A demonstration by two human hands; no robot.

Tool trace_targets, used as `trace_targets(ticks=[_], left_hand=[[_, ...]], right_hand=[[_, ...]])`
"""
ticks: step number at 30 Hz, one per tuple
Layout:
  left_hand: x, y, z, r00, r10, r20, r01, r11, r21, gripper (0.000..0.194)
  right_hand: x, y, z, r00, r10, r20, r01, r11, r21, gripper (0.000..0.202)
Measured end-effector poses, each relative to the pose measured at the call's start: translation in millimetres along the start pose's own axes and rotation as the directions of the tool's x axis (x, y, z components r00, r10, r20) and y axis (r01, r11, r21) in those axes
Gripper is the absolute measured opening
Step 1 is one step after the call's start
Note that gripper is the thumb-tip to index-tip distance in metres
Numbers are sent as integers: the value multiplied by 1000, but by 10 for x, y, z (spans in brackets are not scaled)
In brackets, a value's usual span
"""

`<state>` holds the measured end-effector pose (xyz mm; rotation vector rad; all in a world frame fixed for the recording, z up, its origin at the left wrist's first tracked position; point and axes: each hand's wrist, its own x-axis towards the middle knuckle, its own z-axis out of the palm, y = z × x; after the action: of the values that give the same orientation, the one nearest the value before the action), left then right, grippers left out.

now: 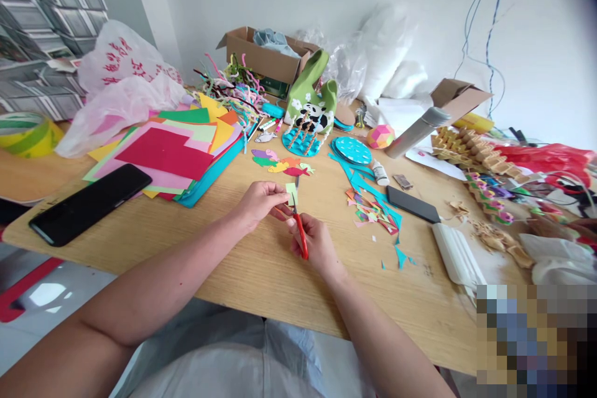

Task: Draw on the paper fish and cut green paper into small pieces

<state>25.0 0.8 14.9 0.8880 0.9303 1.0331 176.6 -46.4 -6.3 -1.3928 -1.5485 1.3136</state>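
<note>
Between the fingertips of my left hand (261, 204) is a small piece of light green paper (291, 191). My right hand (314, 241) grips a pair of red-handled scissors (301, 233), its fingers closed round the handles. The scissor blades point away from me and lie at the green paper, apart from each other. Just beyond the hands, colourful paper fish (282, 165) lie in a cluster on the wooden table (224, 273). Paper scraps (373, 214) and turquoise offcuts (359, 180) are scattered to the right of the scissors.
At left are stacked coloured sheets (163, 152), a black phone (91, 204) and a tape roll (28, 135). A green panda bag (311, 102), a cardboard box (261, 53) and a grey flask (415, 134) stand behind. A power bank (413, 204) and a white power strip (457, 255) lie right.
</note>
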Motion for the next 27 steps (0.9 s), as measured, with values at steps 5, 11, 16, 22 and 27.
trace_targets(ticks=[5,11,16,22,27], left_hand=[[-7,-12,2,1000,-1,0,1,1000,23,13],[-1,-34,-6,1000,2,20,-2,999,35,15],[-7,-23,-6,999,-7,39,6,1000,28,18],[-16,-5,2,1000,-15,16,15,1000,9,20],[-9,8,3,999,-3,-41,4,1000,16,17]], right_hand=[[1,-27,-5,1000,-9,-6,9,1000,-4,53],[8,-10,-8,1000,-15,0,15,1000,-23,52],[11,-20,-8,1000,-6,-8,6,1000,6,53],[-1,-40,-4,1000,-15,-14,15,1000,-5,53],[-4,-38,-1,1000,-14,4,14,1000,-4,52]])
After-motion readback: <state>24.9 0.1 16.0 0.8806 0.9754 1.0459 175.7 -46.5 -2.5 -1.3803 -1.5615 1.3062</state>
